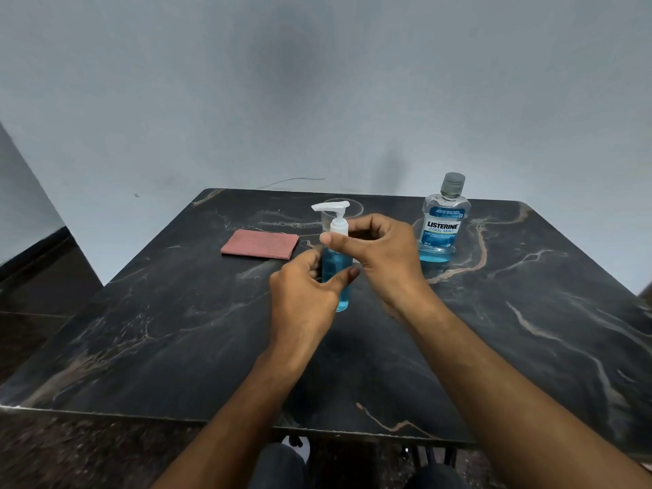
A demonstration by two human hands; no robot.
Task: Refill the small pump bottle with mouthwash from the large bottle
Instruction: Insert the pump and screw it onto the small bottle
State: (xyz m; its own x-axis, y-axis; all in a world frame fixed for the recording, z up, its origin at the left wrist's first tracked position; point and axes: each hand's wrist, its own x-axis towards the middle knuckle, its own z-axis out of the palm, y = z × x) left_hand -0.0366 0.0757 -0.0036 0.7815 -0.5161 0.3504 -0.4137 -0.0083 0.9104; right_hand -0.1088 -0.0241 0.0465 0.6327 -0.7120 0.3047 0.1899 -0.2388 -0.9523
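The small pump bottle stands upright at the middle of the dark marble table, filled with blue liquid, its white pump head on top. My left hand grips the bottle's body. My right hand holds the white collar under the pump between thumb and fingers. The large mouthwash bottle stands capped at the back right, with blue liquid only in its bottom part, apart from both hands.
A folded pink cloth lies at the back left of the bottle. A clear glass stands just behind the pump bottle, partly hidden. The wall is close behind the table.
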